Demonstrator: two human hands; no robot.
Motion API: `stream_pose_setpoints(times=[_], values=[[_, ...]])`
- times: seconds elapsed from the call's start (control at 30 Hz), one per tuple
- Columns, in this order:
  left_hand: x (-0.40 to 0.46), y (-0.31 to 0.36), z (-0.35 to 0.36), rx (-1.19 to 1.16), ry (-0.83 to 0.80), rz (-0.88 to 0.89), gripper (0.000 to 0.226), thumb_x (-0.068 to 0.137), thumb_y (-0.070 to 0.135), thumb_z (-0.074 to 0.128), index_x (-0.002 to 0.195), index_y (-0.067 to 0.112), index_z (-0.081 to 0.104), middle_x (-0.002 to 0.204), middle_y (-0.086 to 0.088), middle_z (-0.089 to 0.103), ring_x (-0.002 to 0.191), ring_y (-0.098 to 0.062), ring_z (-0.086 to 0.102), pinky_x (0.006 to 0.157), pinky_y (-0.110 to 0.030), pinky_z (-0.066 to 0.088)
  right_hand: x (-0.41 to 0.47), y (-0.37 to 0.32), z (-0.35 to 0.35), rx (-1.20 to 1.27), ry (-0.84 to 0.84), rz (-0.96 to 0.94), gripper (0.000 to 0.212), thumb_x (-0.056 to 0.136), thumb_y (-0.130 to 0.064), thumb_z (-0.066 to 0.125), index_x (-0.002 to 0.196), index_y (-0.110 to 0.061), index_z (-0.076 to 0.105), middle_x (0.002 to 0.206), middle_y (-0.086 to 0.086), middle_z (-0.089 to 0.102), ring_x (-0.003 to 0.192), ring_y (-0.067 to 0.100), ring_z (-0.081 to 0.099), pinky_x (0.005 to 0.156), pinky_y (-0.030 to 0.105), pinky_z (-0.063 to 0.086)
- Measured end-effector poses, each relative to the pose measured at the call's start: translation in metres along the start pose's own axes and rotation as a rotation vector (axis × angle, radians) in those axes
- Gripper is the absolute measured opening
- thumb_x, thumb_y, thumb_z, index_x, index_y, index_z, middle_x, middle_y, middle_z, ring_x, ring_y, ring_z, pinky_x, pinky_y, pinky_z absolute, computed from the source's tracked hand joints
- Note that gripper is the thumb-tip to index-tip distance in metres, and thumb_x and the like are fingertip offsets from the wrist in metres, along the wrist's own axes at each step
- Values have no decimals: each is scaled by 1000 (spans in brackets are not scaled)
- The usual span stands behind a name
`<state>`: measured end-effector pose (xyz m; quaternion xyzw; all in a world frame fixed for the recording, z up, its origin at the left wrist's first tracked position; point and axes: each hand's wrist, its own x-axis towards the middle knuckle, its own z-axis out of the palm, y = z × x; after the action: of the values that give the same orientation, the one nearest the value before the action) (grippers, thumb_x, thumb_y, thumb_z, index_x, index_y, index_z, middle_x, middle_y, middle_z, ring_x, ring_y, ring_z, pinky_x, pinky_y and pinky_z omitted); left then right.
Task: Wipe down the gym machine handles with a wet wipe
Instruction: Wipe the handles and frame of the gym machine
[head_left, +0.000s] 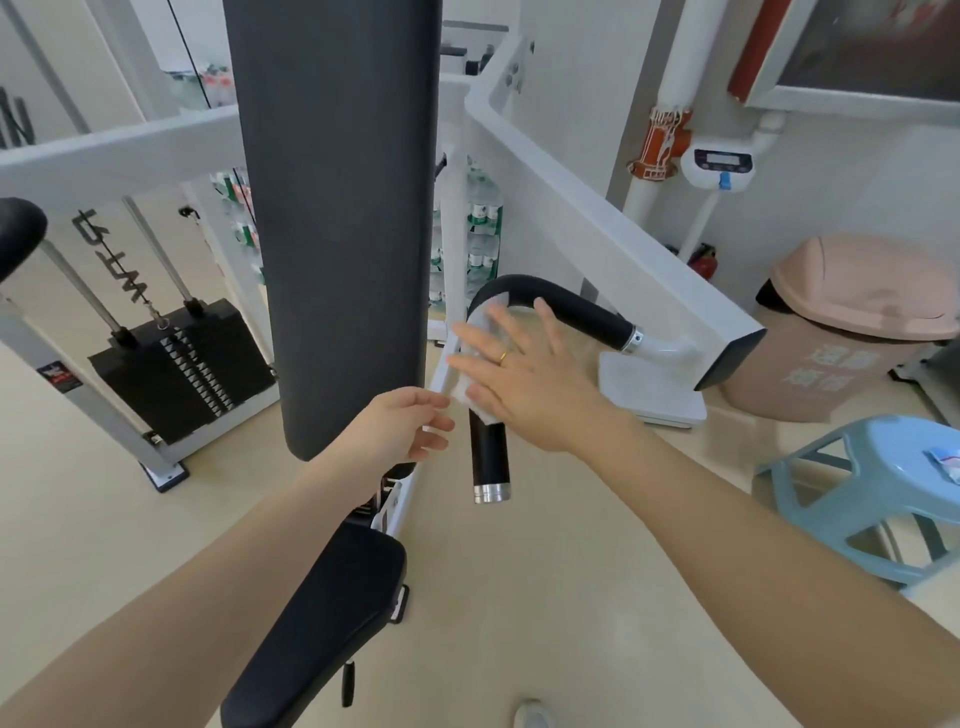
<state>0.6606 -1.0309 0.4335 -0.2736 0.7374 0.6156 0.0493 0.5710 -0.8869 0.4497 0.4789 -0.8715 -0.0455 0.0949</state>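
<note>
A curved black handle (571, 304) with silver end caps hangs from the white machine arm (597, 228), right of the tall black back pad (337, 208). A white wet wipe (480, 322) lies over the handle's bend and down its vertical part. My right hand (519, 374) is spread flat, fingers straight, and presses the wipe against the handle. My left hand (400, 426) reaches in just left of the handle's lower section (491, 457), fingers loosely extended near the wipe's lower edge; whether it touches the wipe is unclear.
A black seat pad (322, 623) sits below the back pad. A weight stack (176, 364) stands at left. A pink lidded bin (852, 332), a white scale (654, 395) and a blue plastic stool (883, 483) with a small packet (945, 465) stand at right.
</note>
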Motion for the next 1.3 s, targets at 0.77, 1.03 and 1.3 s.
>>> stream_pose_setpoints(times=[0.77,1.03,1.3], values=[[18,56,27,-28,40,121,62,86,11,64,139,32,38,73,9,73,71,-12,72,61,-24,57,28,67,18,118,105,353,49,93,-8,41,139,-4,24,128,20,47,118,34,41,102,40,26],[21,56,22,-71,-26,87,62,87,9,62,139,34,38,88,-1,75,78,-19,72,66,-27,59,-7,100,21,212,-42,467,26,93,-18,51,114,-5,43,108,11,59,95,28,57,74,36,44],[26,55,18,-75,-53,65,62,86,7,64,138,30,40,94,-5,74,83,-22,72,70,-30,59,46,62,-6,57,95,275,31,88,3,42,118,-4,40,118,15,54,106,32,53,79,35,37]])
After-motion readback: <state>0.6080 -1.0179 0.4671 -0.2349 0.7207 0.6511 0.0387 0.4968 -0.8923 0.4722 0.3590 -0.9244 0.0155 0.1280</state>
